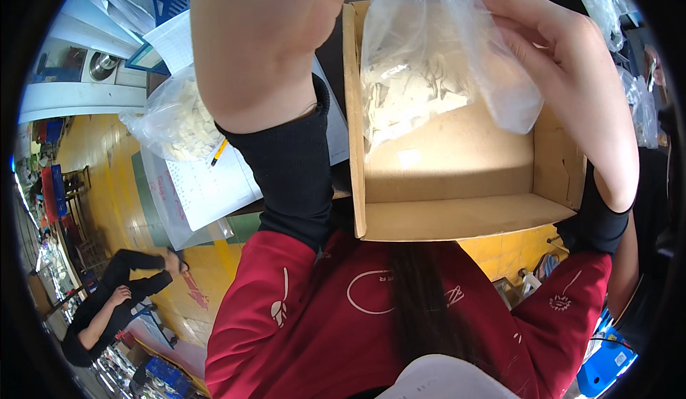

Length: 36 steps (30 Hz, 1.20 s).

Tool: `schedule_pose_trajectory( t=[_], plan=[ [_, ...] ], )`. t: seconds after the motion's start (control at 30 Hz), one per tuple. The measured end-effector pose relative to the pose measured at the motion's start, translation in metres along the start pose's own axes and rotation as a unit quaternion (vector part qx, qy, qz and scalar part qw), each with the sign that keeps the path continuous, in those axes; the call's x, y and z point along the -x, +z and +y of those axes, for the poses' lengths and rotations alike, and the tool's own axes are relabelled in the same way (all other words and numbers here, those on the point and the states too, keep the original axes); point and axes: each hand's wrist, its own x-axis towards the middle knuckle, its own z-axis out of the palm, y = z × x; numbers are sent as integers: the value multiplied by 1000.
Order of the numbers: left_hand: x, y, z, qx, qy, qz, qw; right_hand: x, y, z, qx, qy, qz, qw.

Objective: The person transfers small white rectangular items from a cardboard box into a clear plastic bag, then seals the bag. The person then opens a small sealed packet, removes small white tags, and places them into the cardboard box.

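Note:
A clear plastic bag [421, 77] of small pale, flat pieces hangs partly inside an open cardboard box [464, 217]. My right hand [554, 38] is closed on the loose upper part of this bag, with its fingers bent at the top edge of the picture. Its wrist passes over the right wall of the box. My left forearm rises left of the box, and only the base of my left hand [321, 6] shows; the fingers are hidden beyond the upper edge.
Left of my left arm, a second clear bag [182, 117] of pale pieces lies by printed sheets [207, 192] and a yellow pencil [218, 152]. More clear bags [604, 2] are at the far right. A seated person [114, 299] is at the lower left, by the yellow floor [107, 163].

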Motion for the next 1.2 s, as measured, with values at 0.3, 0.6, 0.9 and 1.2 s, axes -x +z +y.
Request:
schedule_pose_trajectory(
  t=[0.3,0.6,0.9,1.2],
  plan=[
    [4,6,1,107,-70,39,991,28,-40,-46,-176,-214,-259,925],
    [-13,8,-12,300,-96,1,949,68,122,3,-127,-171,-146,966],
    [-23,8,-21,446,-128,-34,885,76,133,1,-407,15,-250,879],
    [-37,7,-16,438,-256,-13,862,58,38,-45,3,-147,-346,927]
  ],
)
